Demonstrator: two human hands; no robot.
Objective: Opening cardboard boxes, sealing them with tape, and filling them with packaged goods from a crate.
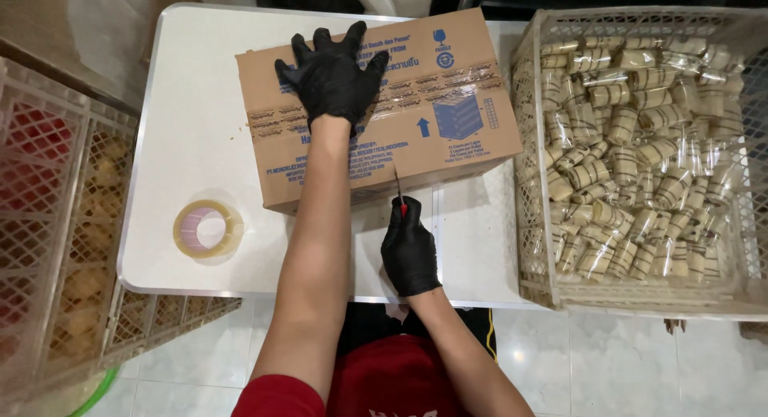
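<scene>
A sealed brown cardboard box [448, 121] lies on the white table [192, 137], its top seam taped. My left hand [332, 77], in a black glove, rests flat on the box top with fingers spread. My right hand [410, 249], also gloved, grips a small cutter with a red handle [398, 195], its thin blade pointing at the box's near side.
A roll of clear tape [208, 227] lies on the table at the left. A pale plastic crate [536, 289] full of several wrapped striped rolls stands at the right. Another crate [48, 249] stands off the table's left edge.
</scene>
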